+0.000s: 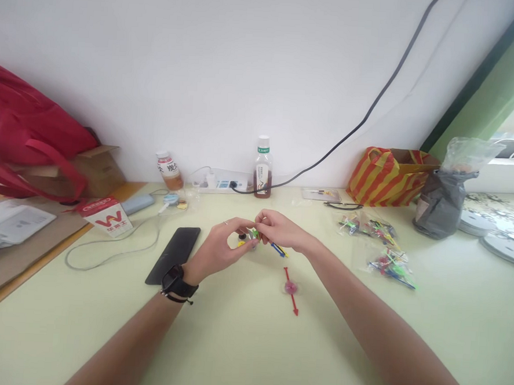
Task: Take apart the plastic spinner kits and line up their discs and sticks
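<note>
Over the middle of the table, my left hand [227, 241] and my right hand [280, 229] meet, fingertips pinched together. Between them shows a small green plastic piece [255, 233]; my fingers hide most of it. Just behind the left fingers lie small yellow and black pieces [241, 241]. A blue arrow [278, 249], with yellow and black beside it, rests under my right hand. Closer to me is a red arrow spinner [290, 287] with a pink round centre, flat on the table. My left wrist wears a black watch [177, 281].
A black phone [173, 256] lies left of my hands. Behind stand a drink bottle [262, 168], a power strip [225, 183] and a tilted bottle [169, 170]. Rightward are bags of coloured parts [392, 267], a striped bag [384, 176], a grey bag [440, 203] and stacked discs [508, 247].
</note>
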Motion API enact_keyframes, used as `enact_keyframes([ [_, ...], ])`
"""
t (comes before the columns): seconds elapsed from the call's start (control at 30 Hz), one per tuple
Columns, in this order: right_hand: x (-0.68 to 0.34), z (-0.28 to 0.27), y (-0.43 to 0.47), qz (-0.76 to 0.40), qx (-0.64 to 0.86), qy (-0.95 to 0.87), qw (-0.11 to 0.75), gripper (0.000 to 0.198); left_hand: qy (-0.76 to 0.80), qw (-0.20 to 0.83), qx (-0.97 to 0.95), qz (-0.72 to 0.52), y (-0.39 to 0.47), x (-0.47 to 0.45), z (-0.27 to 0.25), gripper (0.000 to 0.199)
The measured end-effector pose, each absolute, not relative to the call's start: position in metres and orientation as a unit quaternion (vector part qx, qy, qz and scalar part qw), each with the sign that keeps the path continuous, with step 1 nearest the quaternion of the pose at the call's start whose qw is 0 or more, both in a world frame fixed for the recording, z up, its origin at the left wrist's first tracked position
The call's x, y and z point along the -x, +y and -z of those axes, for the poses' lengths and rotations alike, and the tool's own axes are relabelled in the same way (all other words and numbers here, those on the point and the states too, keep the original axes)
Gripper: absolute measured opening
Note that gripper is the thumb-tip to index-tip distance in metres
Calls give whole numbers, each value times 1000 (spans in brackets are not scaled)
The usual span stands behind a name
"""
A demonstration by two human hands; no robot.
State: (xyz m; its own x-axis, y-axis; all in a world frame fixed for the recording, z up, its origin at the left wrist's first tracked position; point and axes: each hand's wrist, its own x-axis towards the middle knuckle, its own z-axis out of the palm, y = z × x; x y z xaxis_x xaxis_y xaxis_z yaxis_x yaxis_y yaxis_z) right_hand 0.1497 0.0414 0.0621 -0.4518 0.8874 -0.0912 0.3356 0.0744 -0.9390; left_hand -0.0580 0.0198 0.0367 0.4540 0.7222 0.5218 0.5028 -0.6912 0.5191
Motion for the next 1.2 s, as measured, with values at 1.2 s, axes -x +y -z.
enact_keyframes([
  [1.2, -188, -51, 59, -232, 594, -770, 32, 31, 339, 166, -899, -221, 6, 82, -26, 14],
])
